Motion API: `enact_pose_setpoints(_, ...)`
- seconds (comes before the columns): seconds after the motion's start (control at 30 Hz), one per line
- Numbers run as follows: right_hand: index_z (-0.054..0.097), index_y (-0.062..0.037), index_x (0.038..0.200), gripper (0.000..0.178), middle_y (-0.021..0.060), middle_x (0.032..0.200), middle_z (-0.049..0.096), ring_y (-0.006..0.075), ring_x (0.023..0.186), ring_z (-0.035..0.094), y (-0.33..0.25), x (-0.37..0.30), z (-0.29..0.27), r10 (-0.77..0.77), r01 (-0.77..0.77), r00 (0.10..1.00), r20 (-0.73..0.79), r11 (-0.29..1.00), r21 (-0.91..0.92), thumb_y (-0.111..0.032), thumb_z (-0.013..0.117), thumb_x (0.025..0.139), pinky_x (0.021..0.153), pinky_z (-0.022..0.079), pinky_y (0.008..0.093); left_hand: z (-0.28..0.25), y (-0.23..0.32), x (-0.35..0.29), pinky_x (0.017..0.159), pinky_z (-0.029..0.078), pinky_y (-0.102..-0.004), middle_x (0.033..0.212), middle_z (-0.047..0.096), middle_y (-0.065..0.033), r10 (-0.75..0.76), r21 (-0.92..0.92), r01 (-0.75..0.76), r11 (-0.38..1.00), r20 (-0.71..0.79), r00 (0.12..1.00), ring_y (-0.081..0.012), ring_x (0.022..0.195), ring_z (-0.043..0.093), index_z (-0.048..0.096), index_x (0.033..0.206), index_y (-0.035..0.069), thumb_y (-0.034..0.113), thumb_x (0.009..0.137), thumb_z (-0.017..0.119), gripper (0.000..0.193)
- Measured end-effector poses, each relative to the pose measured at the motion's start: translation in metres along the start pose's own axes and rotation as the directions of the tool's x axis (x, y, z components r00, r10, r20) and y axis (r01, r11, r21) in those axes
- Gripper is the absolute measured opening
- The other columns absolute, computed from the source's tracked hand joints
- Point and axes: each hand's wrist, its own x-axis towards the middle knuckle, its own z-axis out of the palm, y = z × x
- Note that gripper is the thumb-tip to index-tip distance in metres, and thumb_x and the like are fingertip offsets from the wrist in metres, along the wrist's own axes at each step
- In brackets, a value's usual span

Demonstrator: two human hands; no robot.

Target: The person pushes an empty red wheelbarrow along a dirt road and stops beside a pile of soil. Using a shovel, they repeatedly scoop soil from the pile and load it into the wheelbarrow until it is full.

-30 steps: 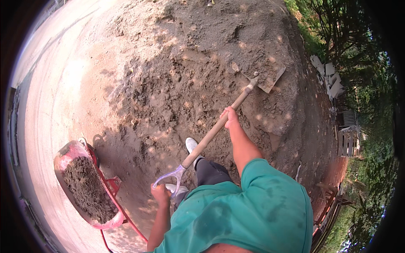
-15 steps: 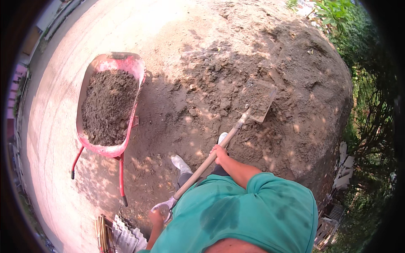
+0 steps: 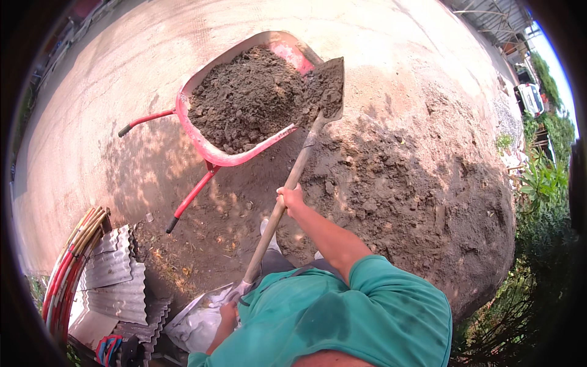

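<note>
Both the right hand [image 3: 289, 199] and left hand [image 3: 228, 313] are gripping a soil-loaded shovel [image 3: 293, 174], its blade sitting over the red wheelbarrow [image 3: 202, 144].

Right hand [image 3: 290, 200] is closed in a fist, its arm stretched forward. Left hand [image 3: 228, 314] is closed low beside the torso, elbow bent.

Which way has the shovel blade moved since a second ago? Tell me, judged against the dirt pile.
Yes. The shovel blade has left the dirt pile and now hangs, loaded with soil, over the red wheelbarrow.
</note>
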Motion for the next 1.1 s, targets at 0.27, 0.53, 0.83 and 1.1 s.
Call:
enact_pose_setpoints(0.27, 0.035, -0.0020, 0.121, 0.064, 0.0165, 0.102, 0.055, 0.0292, 0.093, 0.058, -0.010, -0.016, 0.010, -0.213, 0.214, 0.976, 0.035, 0.939, -0.269, -0.009, 0.071, 0.067, 0.080, 0.050, 0.0406, -0.035, 0.012, 0.022, 0.052, 0.045, -0.0333, 0.073, 0.058, -0.0092, 0.006, 0.461, -0.148, 0.875, 0.294, 0.956, -0.0191, 0.057, 0.056, 0.060, 0.090, -0.004, 0.011, 0.072, 0.056, 0.023)
enact_pose_setpoints(0.53, 0.048, -0.0014, 0.087, 0.023, 0.0080, 0.071, 0.052, 0.0210, 0.063, 0.057, -0.077, -0.004, -0.156, 0.072, 0.015, 0.988, -0.137, 0.833, 0.553, -0.013, 0.066, 0.077, 0.058, 0.053, 0.0394, -0.074, 0.114, 0.030, 0.048, 0.042, -0.0322, 0.068, 0.056, -0.0082, 0.493, 0.456, -0.469, 0.756, 0.074, 0.867, -0.0178, 0.052, 0.052, 0.058, 0.088, -0.005, 0.011, 0.067, 0.054, 0.026)
enact_pose_setpoints(0.83, 0.052, -0.0032, 0.080, 0.011, 0.0082, 0.071, 0.055, 0.0240, 0.062, 0.059, 0.065, -0.008, -0.209, 0.300, -0.158, 0.954, 0.020, 0.444, 0.882, -0.012, 0.059, 0.078, 0.062, 0.055, 0.0424, -0.156, 0.395, -0.002, 0.049, 0.044, -0.0316, 0.069, 0.057, -0.0072, 0.673, 0.888, -0.238, 0.393, -0.101, 0.733, -0.0180, 0.057, 0.054, 0.059, 0.087, 0.000, 0.021, 0.072, 0.060, 0.026)
enact_pose_setpoints(1.1, 0.051, -0.0032, 0.079, 0.012, 0.0095, 0.070, 0.052, 0.0253, 0.064, 0.056, 0.121, -0.001, -0.398, 0.329, 0.109, 0.934, -0.138, 0.107, 0.988, -0.012, 0.058, 0.076, 0.064, 0.052, 0.0452, 0.190, 0.396, -0.131, 0.039, 0.032, -0.0252, 0.058, 0.039, -0.0014, 0.772, 0.596, -0.740, 0.312, 0.295, 0.563, -0.0081, 0.045, 0.039, 0.048, 0.077, 0.002, 0.006, 0.067, 0.047, 0.011)
